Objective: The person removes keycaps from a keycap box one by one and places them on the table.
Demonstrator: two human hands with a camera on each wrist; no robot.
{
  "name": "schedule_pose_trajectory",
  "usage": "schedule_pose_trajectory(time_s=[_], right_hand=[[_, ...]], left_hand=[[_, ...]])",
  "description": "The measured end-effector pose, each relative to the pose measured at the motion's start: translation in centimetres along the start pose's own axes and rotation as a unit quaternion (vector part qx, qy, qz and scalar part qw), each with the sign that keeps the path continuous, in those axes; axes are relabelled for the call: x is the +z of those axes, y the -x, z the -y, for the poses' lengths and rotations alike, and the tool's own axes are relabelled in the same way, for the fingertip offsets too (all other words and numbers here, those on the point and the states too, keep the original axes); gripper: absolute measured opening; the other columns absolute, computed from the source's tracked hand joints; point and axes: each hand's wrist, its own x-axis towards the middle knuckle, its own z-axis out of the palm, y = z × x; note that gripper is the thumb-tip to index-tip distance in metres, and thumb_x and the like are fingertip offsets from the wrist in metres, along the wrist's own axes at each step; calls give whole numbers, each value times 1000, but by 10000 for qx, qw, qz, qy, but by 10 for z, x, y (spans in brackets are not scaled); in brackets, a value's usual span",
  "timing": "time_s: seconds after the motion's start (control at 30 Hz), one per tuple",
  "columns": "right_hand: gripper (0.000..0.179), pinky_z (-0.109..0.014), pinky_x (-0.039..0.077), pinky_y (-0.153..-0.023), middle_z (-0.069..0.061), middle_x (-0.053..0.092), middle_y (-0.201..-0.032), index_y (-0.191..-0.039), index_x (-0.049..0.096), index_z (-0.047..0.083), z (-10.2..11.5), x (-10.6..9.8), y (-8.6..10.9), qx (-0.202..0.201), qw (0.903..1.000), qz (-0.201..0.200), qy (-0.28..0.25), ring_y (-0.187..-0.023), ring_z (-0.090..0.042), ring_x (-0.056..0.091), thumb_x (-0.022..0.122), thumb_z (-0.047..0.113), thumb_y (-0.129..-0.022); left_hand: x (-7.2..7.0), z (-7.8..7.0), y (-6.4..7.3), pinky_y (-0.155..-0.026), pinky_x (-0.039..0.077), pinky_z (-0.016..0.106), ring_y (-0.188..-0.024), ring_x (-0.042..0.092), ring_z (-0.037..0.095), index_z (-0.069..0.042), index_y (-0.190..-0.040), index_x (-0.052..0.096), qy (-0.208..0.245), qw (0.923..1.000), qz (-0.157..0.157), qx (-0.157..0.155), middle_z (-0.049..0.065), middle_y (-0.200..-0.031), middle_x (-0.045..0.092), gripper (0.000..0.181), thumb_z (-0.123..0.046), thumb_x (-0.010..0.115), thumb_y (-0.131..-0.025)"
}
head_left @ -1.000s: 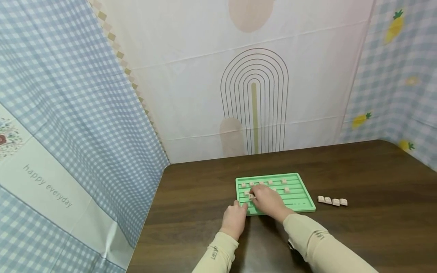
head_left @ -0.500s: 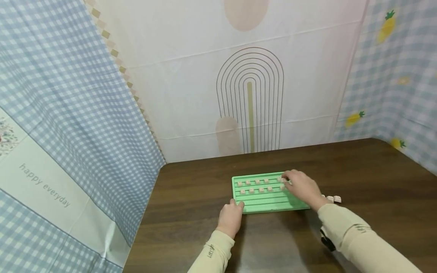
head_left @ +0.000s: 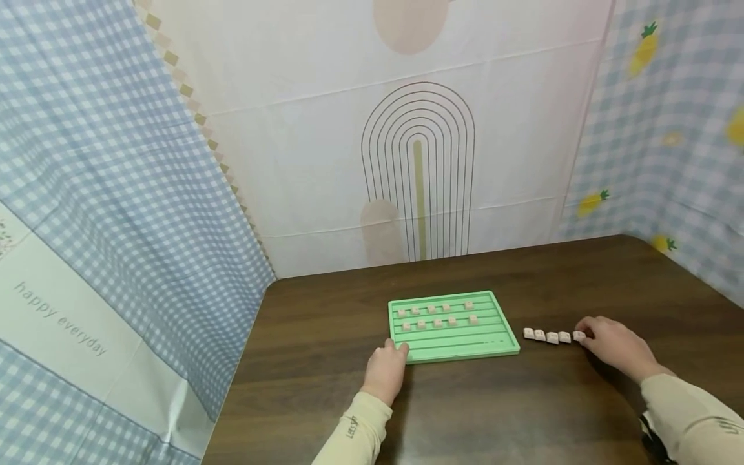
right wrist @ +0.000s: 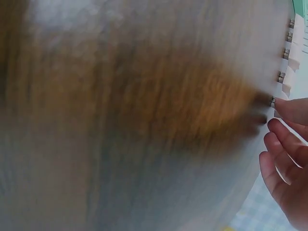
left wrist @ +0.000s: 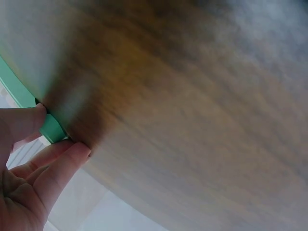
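The green ridged tray [head_left: 453, 352] lies on the table with two rows of small cream keycaps [head_left: 431, 309] on its far ridges. My left hand [head_left: 386, 371] grips the tray's near left corner; in the left wrist view, thumb and fingers [left wrist: 62, 168] close around its green edge [left wrist: 53, 129]. To the right of the tray, several more cream keycaps [head_left: 552, 338] stand in a short row on the table. At the right end of that row my right hand [head_left: 619, 349] pinches one keycap [head_left: 578, 336] between thumb and finger, only partly visible in the right wrist view.
The dark wooden table [head_left: 314, 387] stretches around the tray and the row. Behind it hangs a pale cloth [head_left: 325, 161] with a line-arch print. Blue checked cloths [head_left: 151, 181] hang at both sides.
My right hand has moved from over the tray to the right, carrying a keycap to the right end of the table row. My left hand stays at the tray's corner.
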Motion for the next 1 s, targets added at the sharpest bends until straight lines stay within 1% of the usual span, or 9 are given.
schedule_pose_trajectory(time_s=[0.1, 0.2, 0.3, 0.5, 0.7, 0.83, 1.0], right_hand=[[18, -46, 46, -62, -16, 61, -91, -97, 64, 3, 0, 5, -2, -57, 10000, -29, 18, -79, -31, 58, 62, 14, -83], [19, -47, 46, -63, -17, 61, -93, -98, 64, 2, 2, 6, -3, -20, 9999, -44, 92, -81, -33, 58, 63, 13, -82], [22, -48, 46, -63, -18, 62, -94, -100, 64, 1, 3, 5, -3, 2, 9999, 31, 112, -83, -35, 58, 63, 13, -82], [22, -50, 46, -65, -20, 62, -96, -100, 64, 1, 2, 4, -3, -5, 9999, 105, 108, -86, -37, 58, 62, 13, -82], [23, -51, 46, -67, -20, 62, -98, -102, 63, -1, 8, -4, -5, -201, 9997, -2, 160, -89, -40, 57, 60, 8, -80], [26, -48, 47, -66, -20, 62, -98, -105, 62, -2, 18, -12, -13, -438, 9986, -178, 240, -86, -38, 58, 62, 9, -81], [28, -48, 47, -67, -20, 62, -100, -106, 62, -1, 45, -16, -28, -703, 9965, -331, 304, -88, -37, 58, 64, 13, -82]], left_hand=[[1, 2, -1, -50, 51, 25, -59, 61, 21, -13, -89, 57, -30, 10000, 93, -11, 9, -81, 58, 12, -10, 66, -82], [2, 2, -1, -50, 51, 26, -59, 61, 21, -13, -88, 57, -19, 10000, 45, -7, 9, -81, 58, 12, -9, 66, -82], [1, 2, -1, -50, 51, 26, -59, 61, 22, -12, -88, 56, 68, 10000, 6, -16, 10, -81, 57, 12, -8, 66, -81], [3, 1, -1, -49, 51, 27, -60, 62, 23, -12, -88, 56, 159, 9998, 66, -30, 11, -82, 57, 13, -6, 65, -82], [0, 2, -1, -51, 51, 27, -62, 62, 23, -14, -91, 58, 246, 9996, 164, -9, 11, -82, 57, 13, -7, 64, -82], [-3, 2, 1, -51, 51, 26, -62, 61, 22, -14, -91, 57, 198, 9996, 211, 13, 10, -81, 57, 13, -8, 65, -83], [-4, 3, 1, -51, 51, 25, -62, 61, 21, -14, -90, 58, 175, 9997, 149, -20, 10, -80, 57, 12, -7, 65, -83]])
